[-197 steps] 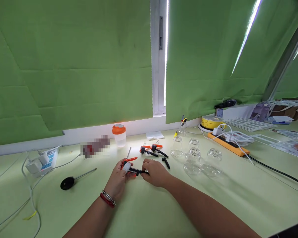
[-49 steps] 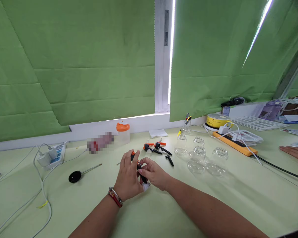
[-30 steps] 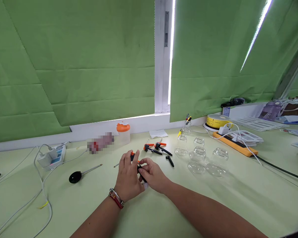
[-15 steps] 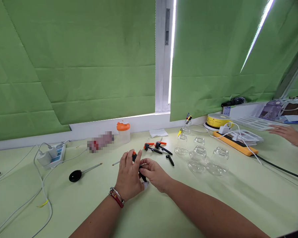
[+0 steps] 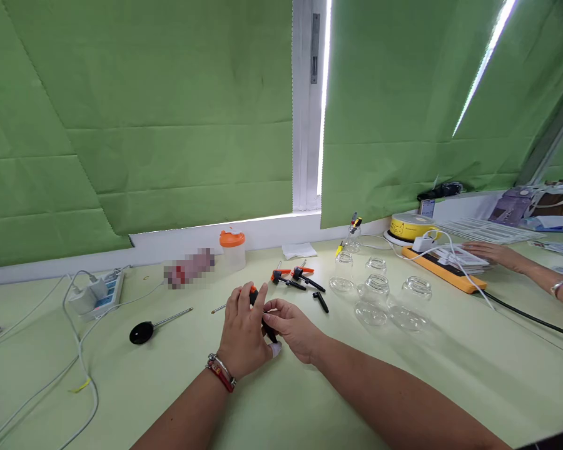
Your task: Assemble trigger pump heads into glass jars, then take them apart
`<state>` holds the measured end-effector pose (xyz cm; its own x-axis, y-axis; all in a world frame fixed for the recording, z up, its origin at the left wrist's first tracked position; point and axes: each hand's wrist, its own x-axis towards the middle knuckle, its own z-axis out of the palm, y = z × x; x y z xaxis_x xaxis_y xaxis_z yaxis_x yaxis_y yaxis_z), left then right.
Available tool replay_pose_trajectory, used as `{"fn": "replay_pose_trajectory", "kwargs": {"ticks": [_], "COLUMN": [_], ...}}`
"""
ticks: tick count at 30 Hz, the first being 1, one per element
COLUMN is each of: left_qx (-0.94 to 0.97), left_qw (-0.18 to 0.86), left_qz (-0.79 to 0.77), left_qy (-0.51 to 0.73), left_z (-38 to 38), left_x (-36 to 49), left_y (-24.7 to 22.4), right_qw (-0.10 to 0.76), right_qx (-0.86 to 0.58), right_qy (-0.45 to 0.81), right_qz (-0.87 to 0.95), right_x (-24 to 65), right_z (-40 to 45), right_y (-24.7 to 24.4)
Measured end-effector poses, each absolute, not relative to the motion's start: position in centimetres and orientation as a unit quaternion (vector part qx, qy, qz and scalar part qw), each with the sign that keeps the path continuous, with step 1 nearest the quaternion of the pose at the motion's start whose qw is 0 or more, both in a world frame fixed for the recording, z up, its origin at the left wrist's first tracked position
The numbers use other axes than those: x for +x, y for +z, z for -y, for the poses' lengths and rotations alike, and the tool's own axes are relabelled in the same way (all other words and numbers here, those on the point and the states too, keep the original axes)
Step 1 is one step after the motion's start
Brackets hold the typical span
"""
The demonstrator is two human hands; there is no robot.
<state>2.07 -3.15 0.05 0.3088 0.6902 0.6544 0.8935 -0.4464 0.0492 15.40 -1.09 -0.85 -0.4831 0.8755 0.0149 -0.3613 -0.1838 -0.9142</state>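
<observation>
The left hand (image 5: 243,331) turned back-up over the black-and-orange assembly (image 5: 254,296); 1 co-worker's hand (image 5: 490,251) shifted from the white frames (image 5: 492,230) to the stacked papers (image 5: 466,261).

Both forearms bare, angled in from the bottom edge: left forearm (image 5: 185,409) up and rightward, right forearm (image 5: 398,397) up and leftward. Hands meet in the middle, grips closed. Left hand (image 5: 241,334) back-up, fingers arched forward, thumb stretched toward the right. Right hand (image 5: 294,328) side-on, fingers curled, thumb and index pinched; fingertips partly hidden. Left wrist (image 5: 225,370) slightly bent, right wrist (image 5: 318,349) about straight.
</observation>
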Motion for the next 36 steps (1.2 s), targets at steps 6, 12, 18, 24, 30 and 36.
{"fn": "replay_pose_trajectory", "kwargs": {"ticks": [6,12,18,24,30,36], "left_qx": [-0.792,-0.796,-0.791,-0.786,-0.788,-0.789], "left_qw": [0.157,0.155,0.156,0.169,0.173,0.170], "left_qz": [0.501,0.500,0.503,0.505,0.502,0.502], "left_qy": [-0.311,-0.306,-0.310,-0.313,-0.312,-0.312], "left_z": [2.96,2.85,2.92,2.98,2.85,2.78], "left_x": [2.00,1.99,2.00,1.98,1.90,1.85], "left_y": [0.01,-0.13,-0.19,-0.34,-0.44,-0.47], "right_qw": [0.437,0.434,0.433,0.429,0.436,0.437], "right_qx": [-0.273,-0.274,-0.273,-0.274,-0.256,-0.243], "right_qy": [0.722,0.726,0.722,0.728,0.735,0.726], "right_qz": [0.462,0.458,0.466,0.458,0.451,0.473], "right_x": [15.20,15.24,15.29,15.46,15.48,15.40], "right_z": [1.14,0.96,0.93,0.76,0.72,0.56], "right_y": [-0.90,-1.22,-1.18,-0.84,-1.26,-1.51]}}
